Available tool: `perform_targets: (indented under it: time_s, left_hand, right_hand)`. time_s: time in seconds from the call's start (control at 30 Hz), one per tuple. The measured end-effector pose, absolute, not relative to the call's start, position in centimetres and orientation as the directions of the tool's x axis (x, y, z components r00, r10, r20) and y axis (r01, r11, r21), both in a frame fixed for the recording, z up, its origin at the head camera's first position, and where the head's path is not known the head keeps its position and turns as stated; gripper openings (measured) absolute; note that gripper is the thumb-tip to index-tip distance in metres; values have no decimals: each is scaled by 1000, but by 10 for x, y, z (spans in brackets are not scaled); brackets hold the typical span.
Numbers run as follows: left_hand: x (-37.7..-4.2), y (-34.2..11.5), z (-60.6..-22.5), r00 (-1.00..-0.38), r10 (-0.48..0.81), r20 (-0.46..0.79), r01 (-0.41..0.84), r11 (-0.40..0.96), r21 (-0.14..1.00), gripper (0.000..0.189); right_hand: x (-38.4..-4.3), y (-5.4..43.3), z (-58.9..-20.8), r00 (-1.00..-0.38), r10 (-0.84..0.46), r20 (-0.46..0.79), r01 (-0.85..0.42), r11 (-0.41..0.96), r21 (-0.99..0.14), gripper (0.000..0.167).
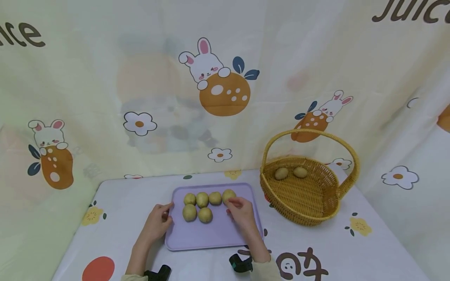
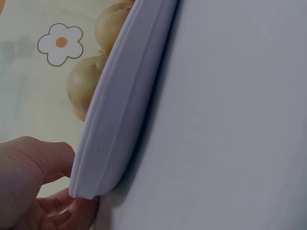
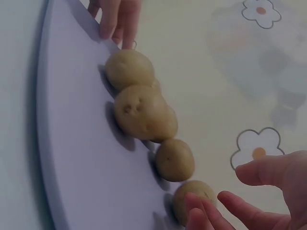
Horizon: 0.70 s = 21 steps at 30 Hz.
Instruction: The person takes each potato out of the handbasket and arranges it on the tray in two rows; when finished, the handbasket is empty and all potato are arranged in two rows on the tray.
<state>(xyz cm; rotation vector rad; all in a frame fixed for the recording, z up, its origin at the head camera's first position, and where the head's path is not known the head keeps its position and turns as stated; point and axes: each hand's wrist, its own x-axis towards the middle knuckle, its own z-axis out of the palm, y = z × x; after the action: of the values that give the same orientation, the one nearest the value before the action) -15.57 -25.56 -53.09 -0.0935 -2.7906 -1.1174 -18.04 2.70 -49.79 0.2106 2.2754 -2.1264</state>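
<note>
A lilac tray [image 1: 214, 238] lies on the table with several round yellow-brown potatoes [image 1: 205, 215] on it, four in a back row and two in front. My left hand [image 1: 157, 222] holds the tray's left edge; the left wrist view shows the thumb [image 2: 57, 155] against the rim and other fingers low by the corner. Over the tray's right side, my right hand [image 1: 241, 214] is at the rightmost back potato [image 1: 229, 194]. In the right wrist view its fingers partly cover that potato [image 3: 184, 203], while the thumb [image 3: 261, 171] stands apart from it.
A yellow woven basket [image 1: 299, 212] with a tall handle stands right of the tray, holding two potatoes [image 1: 281, 173] at its back left. A patterned white cloth [image 1: 126, 195] covers the table. Behind hangs a curtain [image 1: 88, 78] with rabbit and flower prints.
</note>
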Motion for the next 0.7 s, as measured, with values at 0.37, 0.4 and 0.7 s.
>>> perform_targets:
  time_s: [0.37,0.4,0.7]
  left_hand:
    - [-156,-257,-535,-988,-1,153,104,730,676,49]
    - [-156,-257,-536,-987,0,160,110,730,675,49]
    - [-157,-257,-537,-988,1,151,103,735,671,50]
  right_hand:
    - [-194,51,-486,-992,80,-95,105,135,-985,29]
    - [-195,54,-484,-992,82,-95,106,144,-984,29]
    - [-213,91,-452,-988,119,-99,117,157,-981,28]
